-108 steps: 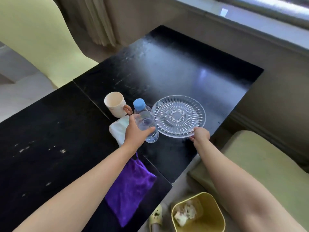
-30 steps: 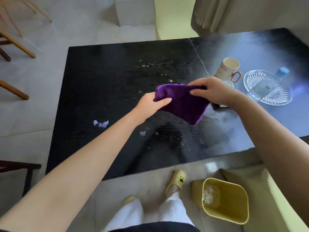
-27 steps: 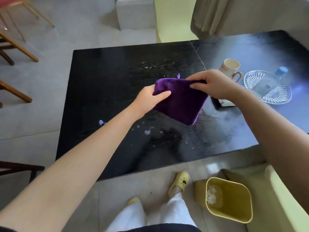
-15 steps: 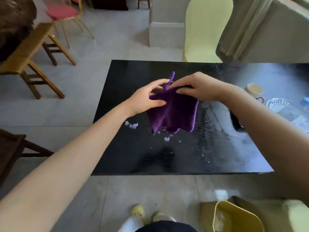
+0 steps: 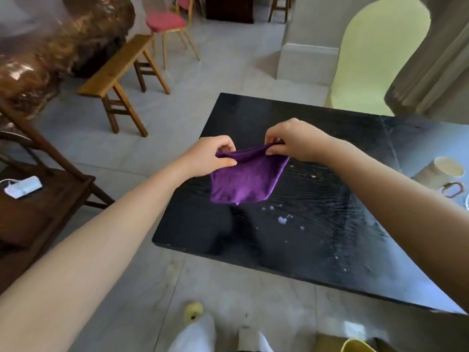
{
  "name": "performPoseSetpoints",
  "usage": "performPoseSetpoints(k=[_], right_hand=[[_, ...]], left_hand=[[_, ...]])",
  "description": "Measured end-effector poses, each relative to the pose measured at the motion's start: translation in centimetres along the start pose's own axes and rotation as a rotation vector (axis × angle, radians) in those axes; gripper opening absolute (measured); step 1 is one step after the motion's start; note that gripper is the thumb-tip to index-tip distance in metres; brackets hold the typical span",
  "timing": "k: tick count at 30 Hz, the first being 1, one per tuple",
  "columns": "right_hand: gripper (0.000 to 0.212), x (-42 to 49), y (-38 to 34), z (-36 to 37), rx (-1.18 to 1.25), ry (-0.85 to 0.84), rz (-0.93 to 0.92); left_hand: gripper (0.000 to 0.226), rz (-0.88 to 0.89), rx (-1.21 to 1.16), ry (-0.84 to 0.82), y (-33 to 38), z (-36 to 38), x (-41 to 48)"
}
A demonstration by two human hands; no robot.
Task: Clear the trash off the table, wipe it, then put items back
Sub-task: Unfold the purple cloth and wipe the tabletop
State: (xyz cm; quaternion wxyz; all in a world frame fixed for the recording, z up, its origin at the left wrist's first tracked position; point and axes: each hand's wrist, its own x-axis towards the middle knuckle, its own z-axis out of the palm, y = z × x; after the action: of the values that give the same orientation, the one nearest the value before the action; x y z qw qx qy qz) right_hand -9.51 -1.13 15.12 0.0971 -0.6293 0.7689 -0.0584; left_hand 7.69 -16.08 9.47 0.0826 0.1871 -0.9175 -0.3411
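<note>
A purple cloth (image 5: 245, 182) hangs folded above the black table (image 5: 317, 240). My left hand (image 5: 213, 156) pinches its top left corner and my right hand (image 5: 291, 141) pinches its top right edge, so the cloth is stretched between them over the table's left part. Small white crumbs (image 5: 281, 219) lie on the wet, streaked tabletop just below and right of the cloth. A cream mug (image 5: 441, 174) with a brown handle stands at the right edge of the view.
A wooden bench (image 5: 119, 80) and a pink-seated chair (image 5: 167, 24) stand on the tiled floor to the left. A dark wooden side table (image 5: 38, 207) holds a white device. A pale yellow chair (image 5: 375, 54) stands behind the table. The yellow bin's rim (image 5: 357, 348) shows at the bottom.
My view has swung left, so the glass plate and bottle left the frame. My hands have spread apart along the cloth's top edge, opening it wider above the table.
</note>
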Motion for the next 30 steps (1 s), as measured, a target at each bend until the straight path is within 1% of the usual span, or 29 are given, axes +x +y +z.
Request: performPoseSetpoints(k=[2,6,9,12,16,19,22,24,27,30], right_hand=[[0.016,0.8,-0.1,0.0,0.044,-0.01,-0.006],[0.026,2.5,-0.7,-0.5,0.086,0.01,0.026],[0.03,3.6,-1.9,-0.6,0.045,0.08,0.027],[0.025,4.5,-3.3,-0.5,0.037,0.196,0.04],[0.023,5.3,-4.4,-0.7,0.021,0.357,0.08],[0.023,5.7,-5.0,-1.1,0.068,0.395,0.106],[0.02,5.7,-5.7,-1.3,0.229,0.391,0.145],[0.012,5.7,-5.7,-1.4,0.324,0.36,0.189],[0.01,5.8,-5.4,-1.3,0.257,0.305,0.2],[0.018,5.7,-4.7,-0.7,0.219,0.268,0.221]], left_hand=[[0.016,-0.009,0.004,0.001,-0.6,-0.9,0.1],[0.018,0.002,0.045,0.085,-1.9,-2.9,0.9],[0.03,0.081,0.147,0.139,-2.7,-4.6,1.5],[0.022,0.137,0.159,0.18,-3.8,-6.3,1.8],[0.015,0.086,-0.059,0.183,-5.0,-7.7,2.5],[0.012,0.091,-0.171,0.143,-5.5,-8.8,3.4],[0.01,0.104,-0.258,0.105,-5.9,-9.9,4.1],[0.01,0.099,-0.351,0.103,-5.9,-10.6,4.4],[0.011,0.101,-0.452,0.118,-5.5,-11.4,5.0],[0.013,0.106,-0.469,0.135,-5.0,-11.9,5.5]])
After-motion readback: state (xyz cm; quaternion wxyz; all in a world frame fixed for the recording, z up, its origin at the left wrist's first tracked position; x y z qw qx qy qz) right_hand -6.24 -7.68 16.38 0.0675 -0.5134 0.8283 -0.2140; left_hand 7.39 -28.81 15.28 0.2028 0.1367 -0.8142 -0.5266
